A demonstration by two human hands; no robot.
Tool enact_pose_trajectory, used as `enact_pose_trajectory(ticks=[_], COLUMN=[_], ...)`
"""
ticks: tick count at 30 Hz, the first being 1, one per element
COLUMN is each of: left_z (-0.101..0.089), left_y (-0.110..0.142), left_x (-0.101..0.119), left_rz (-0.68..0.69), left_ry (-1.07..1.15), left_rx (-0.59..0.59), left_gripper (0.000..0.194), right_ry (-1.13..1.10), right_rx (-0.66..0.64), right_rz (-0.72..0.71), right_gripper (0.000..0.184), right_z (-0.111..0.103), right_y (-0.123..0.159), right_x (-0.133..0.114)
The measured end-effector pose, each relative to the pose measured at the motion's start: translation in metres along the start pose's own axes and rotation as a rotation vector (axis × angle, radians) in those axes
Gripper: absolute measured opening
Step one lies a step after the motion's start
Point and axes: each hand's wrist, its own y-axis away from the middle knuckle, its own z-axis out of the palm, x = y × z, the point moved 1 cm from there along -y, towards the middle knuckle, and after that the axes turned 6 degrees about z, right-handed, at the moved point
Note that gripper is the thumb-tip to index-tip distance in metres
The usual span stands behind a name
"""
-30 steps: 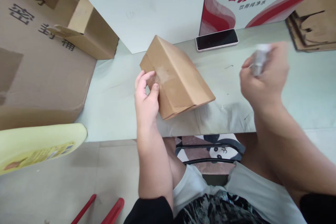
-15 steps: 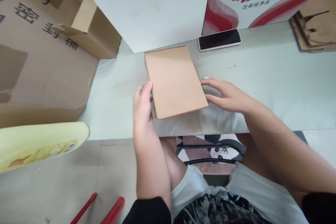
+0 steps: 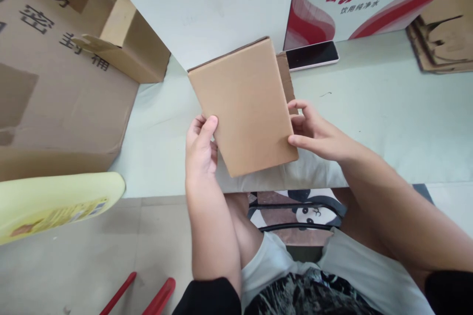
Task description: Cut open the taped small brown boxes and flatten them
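Note:
A flat brown cardboard box (image 3: 246,110) is tilted between my two hands, its broad plain face toward me. My left hand (image 3: 201,145) grips its left edge, thumb on the face and fingers behind. On the right side, my right hand (image 3: 314,130) has its thumb at the lower right edge and its fingers curled against a brown flap (image 3: 286,76) that sticks out behind the face. The underside of the box is hidden.
A white carton (image 3: 221,15) and a red-and-white printed carton (image 3: 354,0) stand behind. A phone (image 3: 314,55) lies before them. Large cardboard (image 3: 66,103) and a small box (image 3: 136,39) are left, a pale yellow bottle (image 3: 59,204) lower left, flattened cardboard (image 3: 443,44) right.
The box has been raised and tilted toward me, and its right flap now shows, covering part of the phone. My right fingers have curled in behind its edge.

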Motion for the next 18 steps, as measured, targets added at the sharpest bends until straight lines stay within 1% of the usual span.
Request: enact_pose_trajectory(ticks=[2,5,7,8,10,12,16,17,18], left_z=[0.001,0.001,0.0,-0.001,-0.002,-0.003,-0.003,-0.003,-0.003], left_y=[0.0,-0.001,-0.002,-0.003,-0.004,-0.005,-0.005,-0.005,-0.005], left_x=[0.0,-0.001,-0.001,-0.002,-0.003,-0.004,-0.005,-0.005,-0.006], left_rz=[0.025,0.05,0.057,0.061,0.076,0.092,0.1,0.098,0.096], left_ry=[-0.006,-0.033,-0.048,-0.05,-0.051,-0.067,-0.108,-0.109,-0.107], left_rx=[0.008,0.05,0.085,0.1,0.122,0.132,0.13,0.126,0.122], left_gripper=[0.067,0.072,0.073,0.073,0.073,0.073,0.074,0.074,0.073], right_ry=[0.036,0.132,0.174,0.184,0.204,0.227,0.178,0.16,0.152], right_rx=[0.052,0.217,0.302,0.316,0.293,0.235,0.04,0.019,0.029], right_rz=[0.02,0.015,-0.014,-0.041,-0.111,-0.149,-0.072,-0.059,-0.057], right_gripper=[0.073,0.079,0.079,0.078,0.081,0.088,0.099,0.1,0.1], right_z=[-0.001,-0.005,-0.006,-0.007,-0.006,-0.005,0.0,0.0,0.0], right_y=[0.0,0.001,0.003,0.004,0.007,0.009,0.008,0.008,0.007], right_x=[0.002,0.007,0.007,0.006,0.002,-0.003,-0.007,-0.006,-0.005])
